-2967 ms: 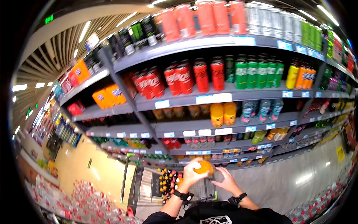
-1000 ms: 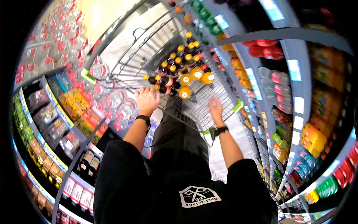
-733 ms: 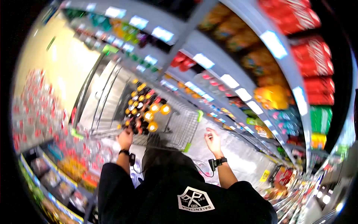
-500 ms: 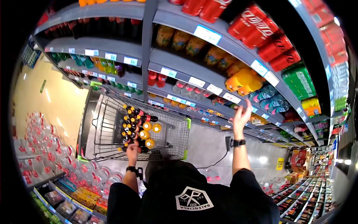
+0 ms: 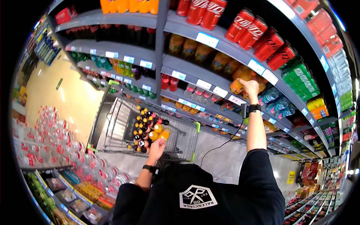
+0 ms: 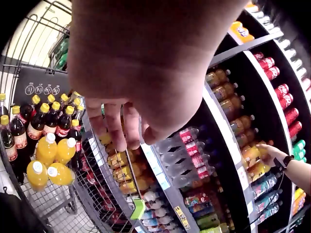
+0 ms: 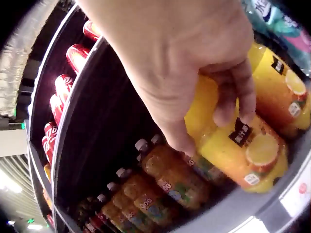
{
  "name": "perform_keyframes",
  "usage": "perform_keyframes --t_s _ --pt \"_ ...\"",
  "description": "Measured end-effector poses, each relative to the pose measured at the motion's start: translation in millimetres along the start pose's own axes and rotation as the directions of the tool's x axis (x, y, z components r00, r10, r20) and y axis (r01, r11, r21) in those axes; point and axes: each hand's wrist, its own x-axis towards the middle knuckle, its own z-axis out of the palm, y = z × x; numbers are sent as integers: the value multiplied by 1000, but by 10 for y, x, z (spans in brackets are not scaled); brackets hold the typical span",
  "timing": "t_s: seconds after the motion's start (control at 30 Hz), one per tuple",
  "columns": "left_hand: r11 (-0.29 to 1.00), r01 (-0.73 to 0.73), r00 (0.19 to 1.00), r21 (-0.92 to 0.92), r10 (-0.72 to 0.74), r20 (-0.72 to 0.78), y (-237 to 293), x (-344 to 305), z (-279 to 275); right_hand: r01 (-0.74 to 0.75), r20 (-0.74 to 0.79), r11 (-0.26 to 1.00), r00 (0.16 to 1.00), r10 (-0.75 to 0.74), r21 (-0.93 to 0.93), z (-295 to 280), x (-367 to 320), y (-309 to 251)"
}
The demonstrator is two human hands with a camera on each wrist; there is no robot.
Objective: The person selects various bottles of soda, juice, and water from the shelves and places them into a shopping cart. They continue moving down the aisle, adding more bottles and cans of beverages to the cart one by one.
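Note:
My right hand (image 7: 194,63) curls its thumb and fingers round the upper part of an orange juice bottle (image 7: 243,150) at the shelf edge; a second such bottle (image 7: 279,87) stands beside it. In the head view the right hand (image 5: 250,88) reaches to that shelf. My left hand (image 5: 156,149) is over the near side of the shopping cart (image 5: 179,154), close to the orange bottles (image 5: 154,135). Its fingers hang loosely bent in the left wrist view, the hand (image 6: 141,73) holding nothing visible. Dark bottles with yellow caps (image 6: 43,121) stand beside several orange bottles (image 6: 47,149) in the cart.
Red cans (image 5: 240,25) line the shelf above, with green can packs (image 5: 301,80) to their right. Blue-labelled bottles (image 5: 279,105) lie right of the juice. Wrapped clear bottles (image 5: 52,131) are stacked at left, beside a low display shelf (image 5: 80,193). A cable hangs from the right wrist.
My right hand has moved forward to the juice shelf and taken hold of a bottle. The left hand has shifted right along the cart, toward the orange bottles.

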Motion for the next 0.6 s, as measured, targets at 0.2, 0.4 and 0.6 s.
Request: perform_keyframes --t_s 0.2,0.4,0.6 --pt "989 10 986 146 -34 162 427 -107 74 498 -461 840 810 -361 216 167 -1012 -168" --pt "950 -56 945 307 -49 324 582 -132 188 433 -304 687 901 -310 584 510 -2149 -270" --pt "949 169 939 265 -237 249 56 -72 431 281 186 730 853 -487 623 1556 -2952 -16"
